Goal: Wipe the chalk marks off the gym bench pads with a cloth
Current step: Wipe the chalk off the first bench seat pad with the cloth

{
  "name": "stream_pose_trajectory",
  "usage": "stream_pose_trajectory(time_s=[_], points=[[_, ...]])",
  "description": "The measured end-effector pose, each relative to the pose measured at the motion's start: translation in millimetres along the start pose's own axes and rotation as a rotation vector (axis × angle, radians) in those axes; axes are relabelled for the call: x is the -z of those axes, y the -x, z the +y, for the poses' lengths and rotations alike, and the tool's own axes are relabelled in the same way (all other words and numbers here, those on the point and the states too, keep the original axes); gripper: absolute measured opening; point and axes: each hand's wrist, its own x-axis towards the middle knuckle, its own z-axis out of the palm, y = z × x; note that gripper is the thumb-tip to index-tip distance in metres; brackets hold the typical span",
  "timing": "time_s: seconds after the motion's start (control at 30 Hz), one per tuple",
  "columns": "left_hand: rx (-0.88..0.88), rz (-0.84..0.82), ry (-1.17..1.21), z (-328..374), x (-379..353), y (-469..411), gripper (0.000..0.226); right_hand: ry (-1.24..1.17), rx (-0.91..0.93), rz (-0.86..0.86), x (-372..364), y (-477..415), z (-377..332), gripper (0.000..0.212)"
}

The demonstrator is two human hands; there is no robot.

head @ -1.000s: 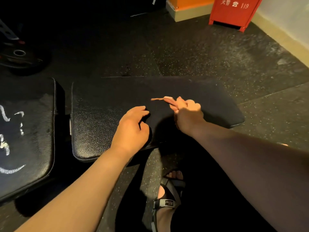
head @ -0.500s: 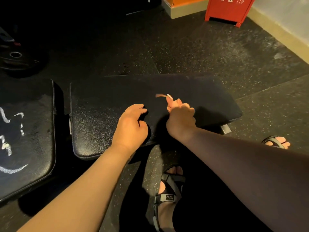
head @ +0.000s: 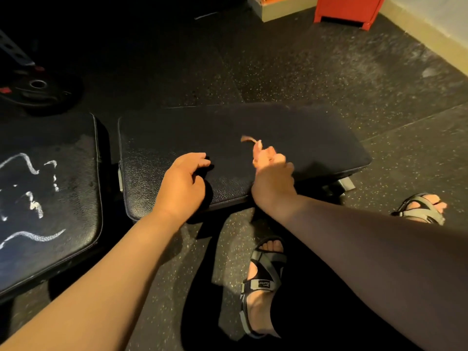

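Two black bench pads sit side by side. The left pad (head: 76, 173) carries several white chalk marks (head: 33, 203). On the right pad (head: 316, 138) my left hand (head: 182, 183) rests near the front edge, fingers curled round a dark cloth (head: 206, 193) that is mostly hidden under the palm. My right hand (head: 273, 173) is just to its right, fingers curled, pinching a small pale piece like chalk (head: 258, 142). A short orange-lit streak (head: 247, 139) sits at that fingertip; I cannot tell whether it is a mark on the pad.
Speckled rubber floor (head: 329, 79) surrounds the bench. A weight plate (head: 38, 89) lies at the far left. A red cabinet (head: 347, 8) and an orange-topped block (head: 281, 6) stand at the back by the wall. My sandalled feet (head: 263, 282) (head: 423, 206) are in front of the bench.
My right hand has drawn back a little toward me with its fingers curling tighter, and the streak looks shorter. My left hand has stayed put. The view has tilted down.
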Motion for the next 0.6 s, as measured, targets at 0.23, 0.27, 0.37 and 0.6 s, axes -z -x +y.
stream_pose_trajectory(time_s=[0.23,0.27,0.37,0.6], points=[[-0.009,0.053,0.009,-2,-6,-2,0.047,-0.003,0.796,-0.154,-6,14,-22,0.065],[-0.052,0.047,-0.027,-4,-8,-2,0.045,0.006,0.776,-0.116,-2,5,-11,0.065],[-0.143,0.019,-0.14,-9,-13,-6,0.039,0.062,0.235,-0.068,5,-37,16,0.071],[-0.125,-0.002,-0.236,-10,-22,-7,0.047,-0.074,0.315,0.046,-6,-4,-14,0.072]])
